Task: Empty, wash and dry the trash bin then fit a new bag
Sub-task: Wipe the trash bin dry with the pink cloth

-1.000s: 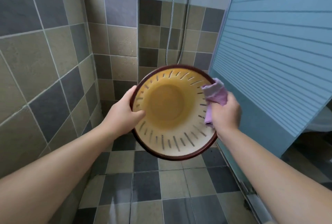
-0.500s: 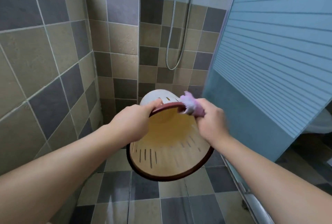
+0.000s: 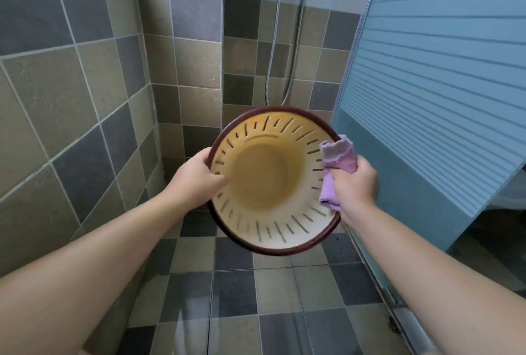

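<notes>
Bin [image 3: 264,181] mouth back twd cam, unlabelled.

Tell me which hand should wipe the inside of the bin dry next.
Right. The right hand already grips the purple cloth at the trash bin rim, while the left hand is holding the opposite rim, steadying it.

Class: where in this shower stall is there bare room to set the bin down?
Bare floor tiles lie below the bin, between the tiled wall and the door track. It is crowded at the rim: left hand, right hand with cloth.
</notes>
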